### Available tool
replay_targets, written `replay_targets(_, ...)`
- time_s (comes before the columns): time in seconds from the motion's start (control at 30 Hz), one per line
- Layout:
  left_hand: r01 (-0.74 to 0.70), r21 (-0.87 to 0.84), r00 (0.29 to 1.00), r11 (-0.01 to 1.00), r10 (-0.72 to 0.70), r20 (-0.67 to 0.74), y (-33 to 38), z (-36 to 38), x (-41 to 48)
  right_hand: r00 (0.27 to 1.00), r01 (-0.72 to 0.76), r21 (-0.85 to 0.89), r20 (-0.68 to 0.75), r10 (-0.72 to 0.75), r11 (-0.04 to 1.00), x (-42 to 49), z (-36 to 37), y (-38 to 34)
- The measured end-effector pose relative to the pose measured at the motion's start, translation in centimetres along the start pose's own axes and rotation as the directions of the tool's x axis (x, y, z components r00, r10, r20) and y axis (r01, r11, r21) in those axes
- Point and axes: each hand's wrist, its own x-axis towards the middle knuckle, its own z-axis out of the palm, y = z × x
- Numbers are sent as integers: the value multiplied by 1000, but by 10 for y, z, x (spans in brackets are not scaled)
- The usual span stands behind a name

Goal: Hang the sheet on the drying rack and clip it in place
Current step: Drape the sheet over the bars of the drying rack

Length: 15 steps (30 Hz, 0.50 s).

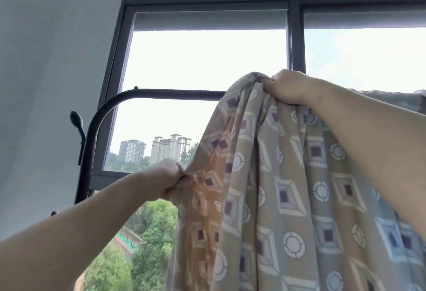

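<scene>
A beige sheet printed with white diamonds, purple squares and rings hangs in folds across the right half of the view. My right hand grips a bunched fold at its top, held a little above the top bar of the black drying rack. My left hand grips the sheet's left edge lower down, below that bar. The rack's curved corner and upright post stand at the left. More of the sheet shows at the far right, at bar height. No clips are in view.
A large dark-framed window fills the background behind the rack, with a roller blind at its top. A grey wall lies to the left. A black hook sticks out from the rack's post.
</scene>
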Motion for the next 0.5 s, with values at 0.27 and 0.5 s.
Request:
replay_targets(0.27,-371,-449,917,813,243,-316,91,-54,-22,973,229,159,-81,-218,960,-21,-8,-11)
replay_targets(0.5,-548,-497,834,672,395,-385,154,-52,-27,946,284,90,138,-294,955,-35,-22,-6)
